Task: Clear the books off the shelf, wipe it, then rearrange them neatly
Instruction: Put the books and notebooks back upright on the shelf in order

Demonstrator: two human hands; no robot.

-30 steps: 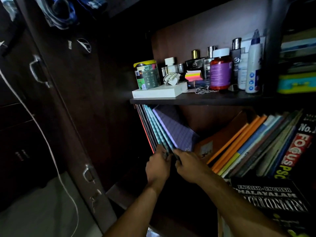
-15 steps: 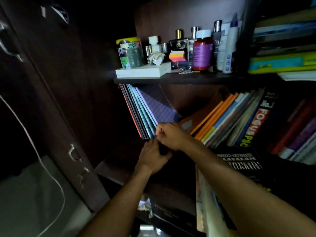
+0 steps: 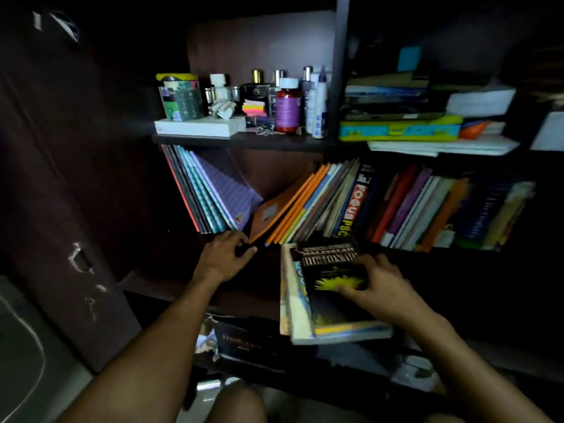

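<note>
Clearing step: right hand (image 3: 377, 288) spread flat on the dictionary (image 3: 331, 270), left hand (image 3: 227, 254) loosely curled, empty, just below leaning notebooks (image 3: 210, 190); next, probably gripping the stack.

left hand (image 3: 224, 257) curled, right hand (image 3: 377, 288) splayed flat
</note>
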